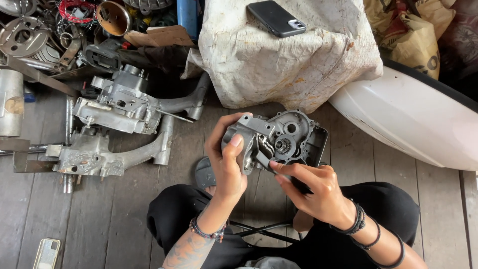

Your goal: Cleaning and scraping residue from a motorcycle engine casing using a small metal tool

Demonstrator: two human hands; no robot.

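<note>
I am seated with black-trousered knees over a wooden plank floor. My left hand (226, 159) grips the left side of a grey metal engine casing (294, 132), thumb pressed on its front. The casing is held upright above my lap, its open side facing me with a small gear (283, 145) visible inside. My right hand (311, 187) sits just below the casing, its fingertips pinching a thin dark part (262, 162) at the lower edge of the housing.
Two more engine assemblies (122, 104) lie on the floor at left, beside a heap of metal parts (45, 35). A black phone (277, 18) rests on a stained white sack (289, 55). A white curved panel (413, 119) is at right. A small metal piece (47, 253) lies bottom left.
</note>
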